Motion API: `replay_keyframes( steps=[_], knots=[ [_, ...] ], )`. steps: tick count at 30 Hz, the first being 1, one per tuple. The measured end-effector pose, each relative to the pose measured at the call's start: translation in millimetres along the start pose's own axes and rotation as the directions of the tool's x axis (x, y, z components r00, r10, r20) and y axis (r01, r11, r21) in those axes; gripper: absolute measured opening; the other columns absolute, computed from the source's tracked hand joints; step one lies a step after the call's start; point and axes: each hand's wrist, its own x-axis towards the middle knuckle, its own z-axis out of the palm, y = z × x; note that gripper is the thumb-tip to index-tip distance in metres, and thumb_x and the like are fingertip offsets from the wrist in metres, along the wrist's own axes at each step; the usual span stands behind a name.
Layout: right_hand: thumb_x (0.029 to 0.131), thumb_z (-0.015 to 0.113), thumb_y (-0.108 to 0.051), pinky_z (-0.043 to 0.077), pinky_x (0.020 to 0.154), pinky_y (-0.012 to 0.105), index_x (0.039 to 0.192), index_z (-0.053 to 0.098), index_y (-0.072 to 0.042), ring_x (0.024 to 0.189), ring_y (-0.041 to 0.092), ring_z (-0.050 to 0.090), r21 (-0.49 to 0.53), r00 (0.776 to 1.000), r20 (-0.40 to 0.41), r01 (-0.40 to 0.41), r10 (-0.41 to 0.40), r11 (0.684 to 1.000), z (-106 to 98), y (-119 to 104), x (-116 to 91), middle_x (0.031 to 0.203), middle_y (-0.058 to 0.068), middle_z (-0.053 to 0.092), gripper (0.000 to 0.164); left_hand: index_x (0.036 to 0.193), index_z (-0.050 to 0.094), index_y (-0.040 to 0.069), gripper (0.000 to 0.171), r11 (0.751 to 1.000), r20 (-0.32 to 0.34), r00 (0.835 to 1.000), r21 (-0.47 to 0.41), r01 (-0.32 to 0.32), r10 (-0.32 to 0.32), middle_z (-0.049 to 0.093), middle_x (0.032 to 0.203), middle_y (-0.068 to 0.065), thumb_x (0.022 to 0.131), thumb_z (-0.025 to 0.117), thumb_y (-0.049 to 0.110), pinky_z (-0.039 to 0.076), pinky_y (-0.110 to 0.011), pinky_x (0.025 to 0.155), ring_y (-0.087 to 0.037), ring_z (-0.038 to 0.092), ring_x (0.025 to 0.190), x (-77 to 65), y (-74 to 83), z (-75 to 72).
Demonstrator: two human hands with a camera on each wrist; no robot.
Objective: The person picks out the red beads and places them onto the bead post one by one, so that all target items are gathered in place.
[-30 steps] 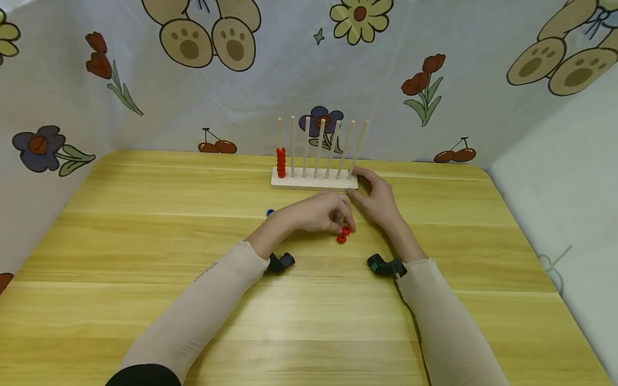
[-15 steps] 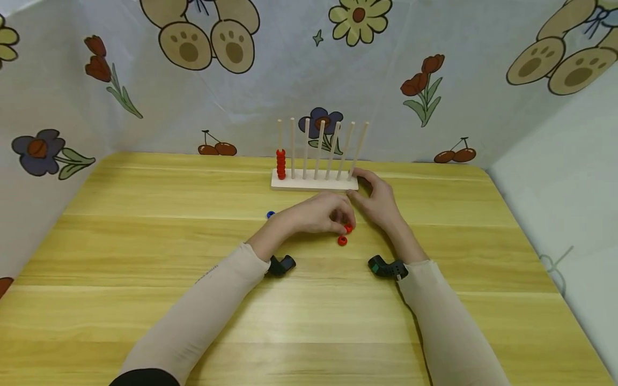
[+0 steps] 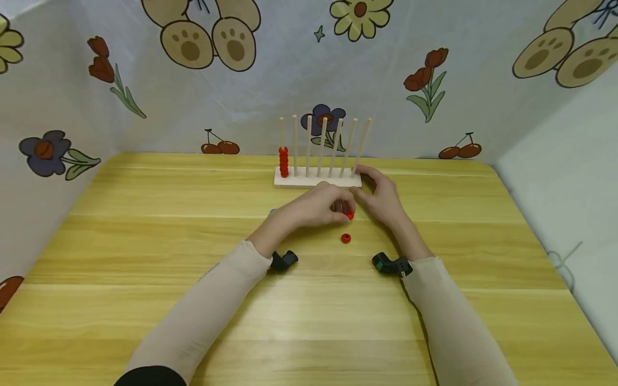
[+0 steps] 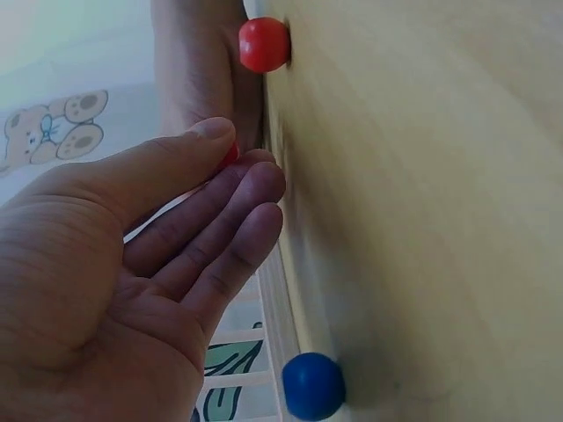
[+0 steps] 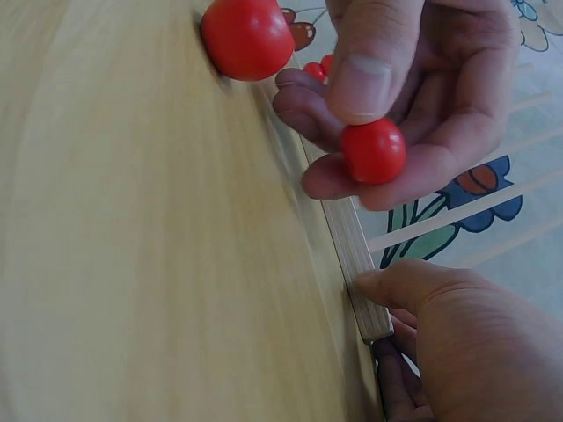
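My left hand (image 3: 318, 206) pinches a small red bead (image 5: 375, 151) between thumb and fingertips, just in front of a wooden peg stand (image 3: 314, 182). The right hand (image 3: 381, 199) grips the stand's right end, its thumb at the front edge and its fingers round the far side. Red beads (image 3: 283, 162) are stacked on the leftmost peg; the other pegs are bare. Nearer to me, another red bead (image 3: 346, 238) lies on the table. A blue bead (image 4: 314, 387) shows low in the left wrist view and is mostly hidden behind the left forearm in the head view.
The wooden table (image 3: 309, 321) meets a wall sheet (image 3: 260, 96) printed with flowers and bear feet, close behind the stand. Dark wrist cameras (image 3: 392, 265) sit at both cuffs. A white wall (image 3: 569, 187) borders the right side.
The left hand has picked up one of the two red beads and moved it up and away, towards the stand. The right hand has kept its hold on the stand's end.
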Motion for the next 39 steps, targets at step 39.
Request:
replay_keyframes(
  steps=[39],
  knots=[
    [0.099, 0.072, -0.009, 0.036, 0.125, 0.047, 0.147, 0.058, -0.001, 0.147, 0.034, 0.049, 0.010, 1.000, 0.001, 0.013, -0.013, 1.000, 1.1, 3.3, 1.6, 0.153, 0.019, 0.056, 0.050, 0.115, 0.077, 0.003, 0.020, 0.991, -0.931, 0.343, -0.134, -0.012, -0.122, 0.076, 0.106, -0.008, 0.097, 0.078, 0.011, 0.054, -0.020, 0.080, -0.013, 0.066, 0.087, -42.9, -0.3, -94.0]
  ],
)
